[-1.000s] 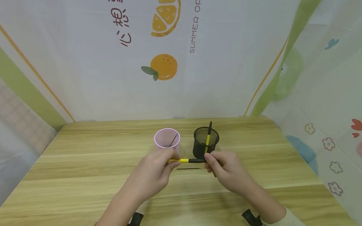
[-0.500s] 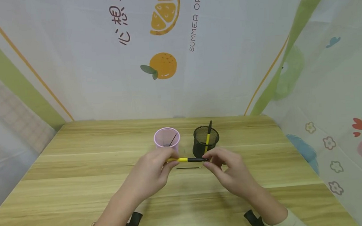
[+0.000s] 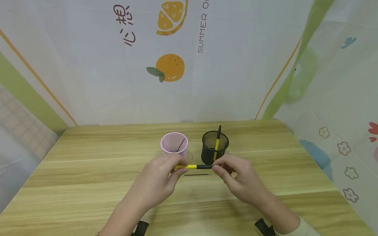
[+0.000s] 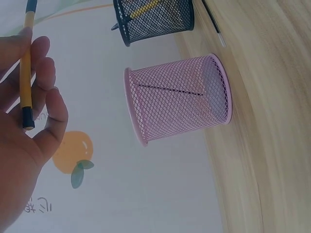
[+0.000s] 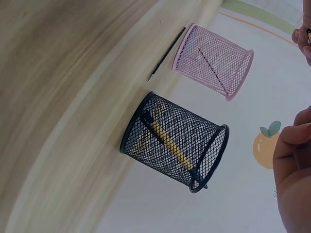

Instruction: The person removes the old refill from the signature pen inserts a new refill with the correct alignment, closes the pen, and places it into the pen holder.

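My left hand (image 3: 161, 175) pinches the yellow barrel of a yellow and black pen (image 3: 192, 166), held level above the table. At the pen's black end, the thumb and forefinger of my right hand (image 3: 234, 170) pinch the tip. In the left wrist view the pen (image 4: 26, 73) lies across the fingers, its dark butt end showing. Below the pen, a thin black refill (image 3: 197, 174) lies on the table. Behind the hands stand a pink mesh cup (image 3: 174, 134) with a thin dark refill inside and a black mesh cup (image 3: 206, 156) with another yellow and black pen (image 3: 217, 141) leaning in it.
The wooden table (image 3: 83, 172) runs back to a white printed cloth (image 3: 112, 93) hanging behind it. Another printed cloth (image 3: 334, 108) hangs along the right side. Black curved pieces (image 3: 140, 232) show by both forearms at the lower edge of the head view.
My right hand's fingers have shifted their grip at the pen's black end, the forefinger now extended over the tip. The left hand and pen have stayed nearly in place.
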{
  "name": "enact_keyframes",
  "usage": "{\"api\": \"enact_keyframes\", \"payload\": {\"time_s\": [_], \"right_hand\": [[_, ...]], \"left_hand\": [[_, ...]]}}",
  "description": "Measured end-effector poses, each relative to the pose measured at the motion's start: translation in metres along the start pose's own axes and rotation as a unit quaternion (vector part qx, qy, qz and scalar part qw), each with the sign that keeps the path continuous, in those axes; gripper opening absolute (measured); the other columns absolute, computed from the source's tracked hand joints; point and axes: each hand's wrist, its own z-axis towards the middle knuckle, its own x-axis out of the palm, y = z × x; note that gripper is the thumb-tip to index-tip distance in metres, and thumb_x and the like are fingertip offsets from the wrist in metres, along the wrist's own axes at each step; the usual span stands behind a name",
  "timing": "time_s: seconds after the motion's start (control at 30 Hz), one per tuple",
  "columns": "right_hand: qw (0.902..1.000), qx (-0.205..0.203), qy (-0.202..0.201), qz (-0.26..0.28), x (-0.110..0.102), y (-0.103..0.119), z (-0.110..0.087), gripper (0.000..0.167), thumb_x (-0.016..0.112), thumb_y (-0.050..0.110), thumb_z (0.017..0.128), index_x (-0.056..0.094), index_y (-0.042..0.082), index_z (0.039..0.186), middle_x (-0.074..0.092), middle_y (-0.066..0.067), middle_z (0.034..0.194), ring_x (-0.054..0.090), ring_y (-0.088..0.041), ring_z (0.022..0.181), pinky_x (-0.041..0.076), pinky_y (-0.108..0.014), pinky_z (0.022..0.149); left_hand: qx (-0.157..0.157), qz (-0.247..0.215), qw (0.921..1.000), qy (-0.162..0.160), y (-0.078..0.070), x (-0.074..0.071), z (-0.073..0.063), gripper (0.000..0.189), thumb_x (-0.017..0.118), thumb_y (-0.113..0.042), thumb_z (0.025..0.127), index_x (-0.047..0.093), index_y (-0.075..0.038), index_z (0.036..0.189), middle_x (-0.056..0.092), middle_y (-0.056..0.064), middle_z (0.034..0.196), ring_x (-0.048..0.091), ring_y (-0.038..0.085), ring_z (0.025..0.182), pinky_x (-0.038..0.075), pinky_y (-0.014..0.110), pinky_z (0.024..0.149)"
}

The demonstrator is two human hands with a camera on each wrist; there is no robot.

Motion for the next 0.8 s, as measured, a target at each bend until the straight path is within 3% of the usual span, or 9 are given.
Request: {"api": "enact_keyframes", "payload": {"time_s": [0.2,0.43,0.6,0.7,0.77,0.8], "right_hand": [[0.9998,0.017,0.010,-0.009,-0.0004,0.0011,-0.0010,0.018,0.071,0.000,0.099,0.073,0.017,0.095,0.063,0.010,0.077,0.053,0.002,0.068,0.051,-0.019,0.060],[0.9997,0.019,0.009,-0.012,0.0011,0.0010,-0.0013,0.028,0.064,-0.003,0.102,0.066,0.017,0.082,0.061,0.009,0.071,0.047,0.005,0.064,0.048,-0.019,0.057],[0.9971,0.068,0.032,0.018,0.0009,0.0035,-0.0010,0.037,0.054,0.003,0.109,0.062,0.019,0.076,0.050,0.007,0.060,0.040,0.004,0.057,0.043,-0.021,0.053],[0.9952,0.085,0.039,0.028,0.0004,0.0035,-0.0018,0.026,0.055,0.005,0.109,0.070,0.016,0.091,0.059,0.004,0.066,0.049,0.001,0.059,0.048,-0.022,0.055],[0.9962,0.074,0.033,0.032,-0.0002,0.0025,-0.0023,0.013,0.062,0.003,0.106,0.072,0.012,0.106,0.065,0.002,0.077,0.055,-0.001,0.064,0.052,-0.023,0.058],[0.9970,0.064,0.027,0.033,-0.0005,0.0020,-0.0025,0.014,0.066,0.002,0.103,0.071,0.011,0.113,0.066,0.002,0.082,0.057,-0.002,0.065,0.053,-0.022,0.059]], "left_hand": [[0.009,0.002,0.9999,-0.006,-0.0001,0.0001,-0.0001,0.017,0.083,-0.012,0.091,0.071,-0.018,0.101,0.074,-0.011,0.092,0.060,0.004,0.079,0.054,0.023,0.070],[0.040,0.028,0.9987,-0.017,0.0005,0.0015,0.0017,0.022,0.089,-0.015,0.084,0.078,-0.015,0.103,0.080,-0.007,0.097,0.073,0.009,0.086,0.061,0.034,0.079],[0.073,0.037,0.9960,-0.037,0.0016,0.0030,0.0023,0.016,0.089,-0.018,0.084,0.080,-0.016,0.098,0.080,-0.008,0.092,0.074,0.008,0.084,0.060,0.035,0.079],[0.072,0.035,0.9958,-0.045,0.0024,0.0026,0.0015,0.015,0.088,-0.016,0.085,0.081,-0.016,0.098,0.080,-0.009,0.092,0.074,0.007,0.083,0.059,0.034,0.078],[0.066,0.035,0.9962,-0.045,0.0026,0.0019,0.0010,0.014,0.087,-0.016,0.086,0.080,-0.016,0.099,0.080,-0.009,0.092,0.073,0.007,0.082,0.058,0.033,0.078],[0.063,0.035,0.9964,-0.045,0.0027,0.0016,0.0007,0.015,0.087,-0.015,0.086,0.080,-0.016,0.099,0.080,-0.009,0.092,0.073,0.006,0.081,0.058,0.033,0.078]]}}
